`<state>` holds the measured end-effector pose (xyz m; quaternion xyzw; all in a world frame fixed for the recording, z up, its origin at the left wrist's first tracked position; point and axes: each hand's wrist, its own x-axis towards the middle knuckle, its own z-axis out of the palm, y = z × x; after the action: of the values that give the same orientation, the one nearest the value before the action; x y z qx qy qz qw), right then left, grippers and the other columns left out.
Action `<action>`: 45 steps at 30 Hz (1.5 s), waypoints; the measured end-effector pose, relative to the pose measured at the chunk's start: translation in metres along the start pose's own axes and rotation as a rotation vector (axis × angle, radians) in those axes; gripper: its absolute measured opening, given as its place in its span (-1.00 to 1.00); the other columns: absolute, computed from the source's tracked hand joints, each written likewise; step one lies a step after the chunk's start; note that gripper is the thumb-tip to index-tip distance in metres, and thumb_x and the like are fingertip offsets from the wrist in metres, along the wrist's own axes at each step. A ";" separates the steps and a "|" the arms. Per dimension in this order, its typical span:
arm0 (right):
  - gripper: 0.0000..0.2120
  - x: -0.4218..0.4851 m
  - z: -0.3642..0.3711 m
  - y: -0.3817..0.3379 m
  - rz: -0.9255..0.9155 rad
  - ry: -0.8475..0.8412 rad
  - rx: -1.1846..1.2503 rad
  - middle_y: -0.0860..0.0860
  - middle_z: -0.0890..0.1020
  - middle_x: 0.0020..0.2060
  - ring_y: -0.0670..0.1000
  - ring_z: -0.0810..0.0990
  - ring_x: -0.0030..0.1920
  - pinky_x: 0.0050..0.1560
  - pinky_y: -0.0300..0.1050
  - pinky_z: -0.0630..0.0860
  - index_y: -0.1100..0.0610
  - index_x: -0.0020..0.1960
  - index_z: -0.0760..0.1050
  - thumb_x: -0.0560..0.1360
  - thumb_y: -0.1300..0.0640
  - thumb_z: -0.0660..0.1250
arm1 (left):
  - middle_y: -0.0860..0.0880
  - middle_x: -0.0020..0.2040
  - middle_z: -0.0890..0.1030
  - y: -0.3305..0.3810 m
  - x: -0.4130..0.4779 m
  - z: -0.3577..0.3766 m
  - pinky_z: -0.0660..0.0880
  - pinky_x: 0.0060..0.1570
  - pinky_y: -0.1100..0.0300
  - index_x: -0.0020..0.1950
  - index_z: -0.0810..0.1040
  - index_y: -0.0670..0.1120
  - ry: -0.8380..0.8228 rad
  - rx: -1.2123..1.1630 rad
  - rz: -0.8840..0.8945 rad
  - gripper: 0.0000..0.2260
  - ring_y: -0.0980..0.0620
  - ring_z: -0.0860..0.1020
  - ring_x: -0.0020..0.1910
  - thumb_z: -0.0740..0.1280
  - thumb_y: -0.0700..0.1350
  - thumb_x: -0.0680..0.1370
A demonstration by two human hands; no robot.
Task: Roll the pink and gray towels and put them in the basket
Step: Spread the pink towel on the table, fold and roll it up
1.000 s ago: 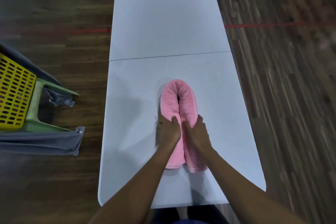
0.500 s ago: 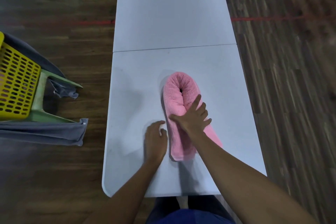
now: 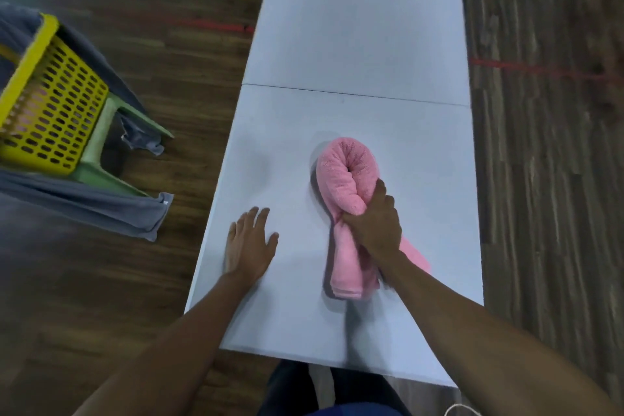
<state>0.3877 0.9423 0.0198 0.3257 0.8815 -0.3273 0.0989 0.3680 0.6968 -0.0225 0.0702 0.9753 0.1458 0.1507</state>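
Right hand [image 3: 371, 226] now grips the rolled pink towel [image 3: 344, 176]; left hand [image 3: 248, 243] has let go, flat on the bench [image 3: 354, 27] beside it. Basket [image 3: 50, 111] next.

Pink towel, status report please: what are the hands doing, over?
Right hand grips pink towel at its middle. Left hand flat on table, empty. Basket off left, gray towel under it; nothing between.

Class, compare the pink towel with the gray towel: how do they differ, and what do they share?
The pink towel lies on the table; the gray towel hangs from the stool. The pink is rolled and bent double; the gray is unrolled. The right hand grips the pink; no hand touches the gray. Neither is in the basket.
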 end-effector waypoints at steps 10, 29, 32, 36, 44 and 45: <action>-0.17 -0.070 0.062 -0.126 -0.368 -0.253 0.091 -0.09 0.55 0.14 0.02 0.59 0.05 0.08 0.08 0.57 -0.15 0.36 0.25 0.18 -0.32 0.46 | -0.04 0.34 0.51 -0.101 -0.059 -0.094 0.29 0.40 -0.03 0.39 0.44 -0.05 0.239 -0.178 -0.297 -0.63 -0.07 0.45 0.32 0.27 -0.03 0.59; -0.20 -0.241 0.321 -0.494 -0.544 -0.373 0.255 -0.13 0.55 0.18 0.00 0.56 0.12 0.15 0.09 0.55 -0.19 0.33 0.29 0.17 -0.30 0.49 | -0.01 0.10 0.62 -0.508 -0.077 -0.303 0.42 0.17 0.01 0.14 0.60 0.00 0.481 -0.208 -0.484 -0.79 -0.09 0.55 0.11 0.28 -0.09 0.54; -0.21 -0.226 0.349 -0.549 -0.520 -0.354 0.291 -0.13 0.55 0.18 0.00 0.57 0.12 0.11 0.00 0.53 -0.18 0.33 0.29 0.18 -0.29 0.50 | 0.00 0.10 0.62 -0.548 -0.033 -0.329 0.41 0.16 0.02 0.13 0.60 0.01 0.473 -0.223 -0.469 -0.80 -0.08 0.54 0.12 0.27 -0.07 0.55; -0.22 -0.197 0.387 -0.630 -0.482 -0.338 0.352 -0.09 0.52 0.20 0.01 0.52 0.10 0.05 -0.11 0.40 -0.07 0.41 0.28 0.29 -0.16 0.53 | 0.00 0.05 0.62 -0.608 0.040 -0.363 0.43 0.09 0.02 0.10 0.60 0.03 0.456 -0.203 -0.429 -0.82 -0.09 0.55 0.10 0.27 -0.06 0.54; -0.21 -0.129 0.453 -0.785 -0.288 -0.246 0.415 0.09 0.53 0.27 0.18 0.52 0.21 0.05 -0.09 0.38 0.08 0.42 0.31 0.30 -0.07 0.56 | 0.01 0.06 0.60 -0.721 0.175 -0.440 0.42 0.08 0.03 0.06 0.59 -0.02 0.359 -0.176 -0.359 -0.85 -0.08 0.53 0.11 0.28 -0.09 0.53; -0.19 -0.120 0.461 -0.799 -0.265 -0.230 0.415 0.10 0.52 0.28 0.19 0.52 0.22 0.07 -0.06 0.39 0.08 0.44 0.29 0.31 -0.07 0.56 | 0.01 0.05 0.60 -0.736 0.192 -0.447 0.43 0.08 0.03 0.04 0.59 -0.03 0.348 -0.179 -0.345 -0.86 -0.08 0.53 0.10 0.27 -0.09 0.54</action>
<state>-0.0488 0.1266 0.1228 0.1812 0.8133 -0.5461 0.0858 -0.0222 -0.0831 0.1080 -0.1371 0.9673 0.2134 0.0091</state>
